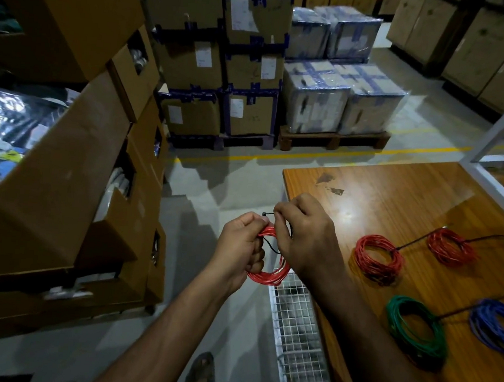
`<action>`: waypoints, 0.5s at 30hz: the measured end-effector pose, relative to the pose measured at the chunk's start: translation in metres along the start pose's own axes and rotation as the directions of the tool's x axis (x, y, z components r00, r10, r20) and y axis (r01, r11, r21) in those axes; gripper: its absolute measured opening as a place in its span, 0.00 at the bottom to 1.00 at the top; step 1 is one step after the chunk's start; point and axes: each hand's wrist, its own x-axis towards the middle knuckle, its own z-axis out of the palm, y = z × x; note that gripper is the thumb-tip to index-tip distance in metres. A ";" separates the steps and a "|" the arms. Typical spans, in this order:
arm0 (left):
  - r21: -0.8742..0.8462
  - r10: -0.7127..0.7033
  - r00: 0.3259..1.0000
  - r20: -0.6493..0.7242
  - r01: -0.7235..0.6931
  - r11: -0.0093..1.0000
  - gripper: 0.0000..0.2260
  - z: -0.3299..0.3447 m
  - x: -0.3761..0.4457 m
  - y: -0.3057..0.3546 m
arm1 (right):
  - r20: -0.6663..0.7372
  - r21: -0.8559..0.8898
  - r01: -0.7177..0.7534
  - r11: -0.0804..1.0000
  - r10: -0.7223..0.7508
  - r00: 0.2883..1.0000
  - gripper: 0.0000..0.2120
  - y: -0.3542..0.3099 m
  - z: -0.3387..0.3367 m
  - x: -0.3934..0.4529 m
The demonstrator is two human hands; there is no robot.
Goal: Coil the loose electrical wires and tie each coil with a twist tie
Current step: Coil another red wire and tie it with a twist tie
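A: Hands? Note what each has.

B: Left hand (pixel 238 250) curled round a coil of thin red electrical wire (pixel 268 270), held in the air off the bench edge. Right hand (pixel 304 237), fingers bent, pinches a thin black tie (pixel 268 214) at the top of that coil, touching the left hand's fingertips. A black strand crosses the coil between the two hands.

A: And to the right of the hands?

B: Glossy orange-brown wooden bench (pixel 395 196). On it, four tied coils: a red one (pixel 378 258) nearest the right hand, a second red one (pixel 451 246) beyond it, a green coil (pixel 414 333) beside the right forearm, a blue coil (pixel 495 326) furthest right. Black tie tails stick out from each.

A: Left of the hands?

B: Stacked brown cardboard boxes (pixel 65 176), some open. White wire-mesh tray (pixel 300 330) below the right forearm.
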 end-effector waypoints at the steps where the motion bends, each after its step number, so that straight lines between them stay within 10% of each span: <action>1: 0.004 0.001 1.000 0.000 -0.001 1.000 0.10 0.001 -0.001 0.000 | 0.001 -0.006 -0.002 1.000 0.002 1.000 0.02 0.000 0.000 0.000; 15: 0.180 0.074 0.994 -0.085 -0.058 0.982 0.11 0.007 -0.005 -0.005 | 0.148 -0.042 -0.044 0.998 0.050 0.988 0.04 -0.002 0.003 -0.001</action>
